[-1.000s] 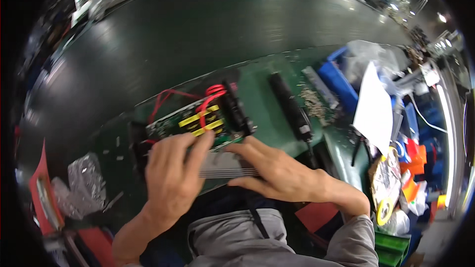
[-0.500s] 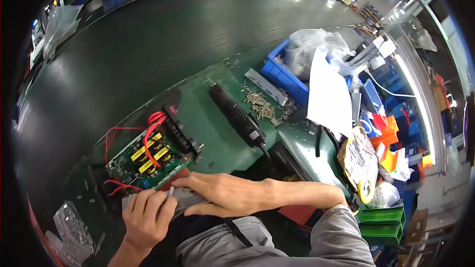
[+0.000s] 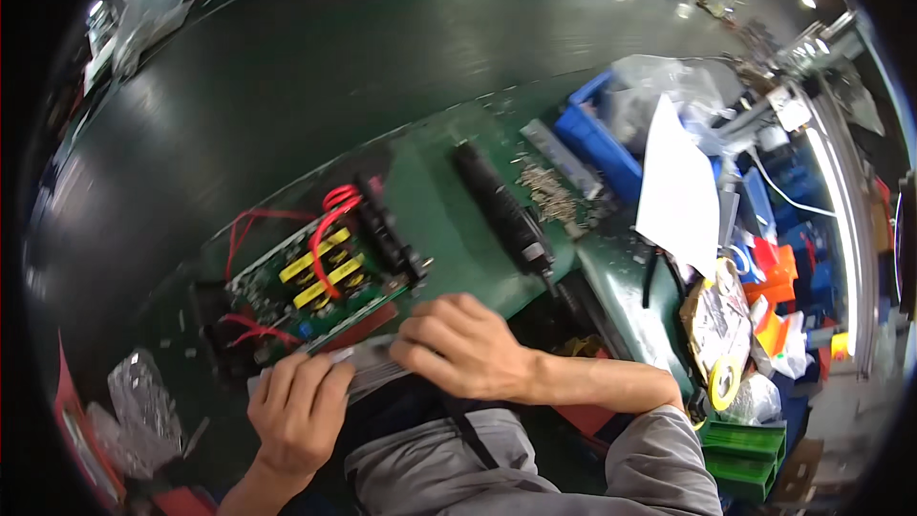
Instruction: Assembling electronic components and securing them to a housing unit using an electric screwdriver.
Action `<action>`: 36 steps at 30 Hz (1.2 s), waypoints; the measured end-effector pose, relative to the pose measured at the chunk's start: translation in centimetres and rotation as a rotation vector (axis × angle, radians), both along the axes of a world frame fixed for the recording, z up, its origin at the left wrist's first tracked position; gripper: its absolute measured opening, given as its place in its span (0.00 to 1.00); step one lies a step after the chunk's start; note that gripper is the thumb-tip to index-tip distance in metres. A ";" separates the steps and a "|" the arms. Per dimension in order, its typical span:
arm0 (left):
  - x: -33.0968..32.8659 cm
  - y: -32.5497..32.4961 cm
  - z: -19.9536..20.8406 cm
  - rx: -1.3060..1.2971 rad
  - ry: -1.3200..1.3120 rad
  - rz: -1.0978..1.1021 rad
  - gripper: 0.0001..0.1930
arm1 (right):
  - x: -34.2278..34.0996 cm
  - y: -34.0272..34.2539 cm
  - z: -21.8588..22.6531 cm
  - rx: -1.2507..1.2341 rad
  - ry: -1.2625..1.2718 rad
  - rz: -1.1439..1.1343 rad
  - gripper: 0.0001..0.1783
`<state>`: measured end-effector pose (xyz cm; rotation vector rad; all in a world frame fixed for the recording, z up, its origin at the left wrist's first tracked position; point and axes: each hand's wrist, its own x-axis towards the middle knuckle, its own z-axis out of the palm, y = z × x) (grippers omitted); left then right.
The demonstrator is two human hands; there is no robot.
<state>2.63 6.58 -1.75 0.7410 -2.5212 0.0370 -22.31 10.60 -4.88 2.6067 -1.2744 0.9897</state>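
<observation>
My left hand (image 3: 301, 413) is closed over the left end of a grey ribbed metal piece (image 3: 368, 363), probably part of a casing. My right hand (image 3: 470, 346) has its fingers curled at the right end of that piece, gripping it. Just beyond the piece lies a green circuit board (image 3: 277, 301) with yellow-wrapped parts and red wires (image 3: 327, 239). A black end panel (image 3: 387, 234) stands at the board's right side, and another dark end panel (image 3: 215, 320) at its left. A red strip (image 3: 363, 325) runs along its near edge.
A black electric screwdriver (image 3: 501, 210) lies right of the board. Beyond it are a pile of small screws (image 3: 546, 193), a grey metal bar (image 3: 562, 158) and a blue bin (image 3: 597, 139) with plastic bags. Clear plastic wrapping (image 3: 143, 411) lies at the left; green trays (image 3: 745, 449) stand at the right.
My right hand has gone from lying flat with fingers stretched along the metal piece to curled fingers at its right end. The whole view has shifted, so the bench appears further right.
</observation>
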 end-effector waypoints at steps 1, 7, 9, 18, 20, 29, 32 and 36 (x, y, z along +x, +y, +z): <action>-0.1 0.0 -0.1 -0.021 -0.004 0.017 0.13 | 0.0 -0.2 -0.3 -0.045 0.012 -0.014 0.19; -0.6 1.4 -2.2 0.158 0.061 0.055 0.16 | -0.3 0.1 -0.4 0.148 -0.044 0.025 0.23; -0.3 1.6 -2.5 0.195 0.063 0.087 0.16 | -0.4 -0.1 -1.5 0.199 -0.067 0.067 0.25; -0.5 1.0 -2.3 0.290 0.054 0.150 0.20 | -0.2 -2.7 -0.5 0.283 -0.061 0.144 0.24; -0.8 0.5 -1.7 0.320 0.062 0.180 0.20 | 0.2 -3.5 0.2 0.251 -0.038 0.092 0.17; -2.1 -1.9 -2.0 0.362 0.001 0.261 0.11 | 0.3 -5.5 -0.3 0.237 0.101 -0.008 0.15; -2.5 -2.3 -1.8 0.464 0.024 0.293 0.21 | 0.1 -5.7 -0.3 0.256 0.142 -0.030 0.16; -2.8 -2.8 -1.7 0.501 0.005 0.333 0.22 | -0.1 -5.9 0.0 0.264 0.112 -0.069 0.25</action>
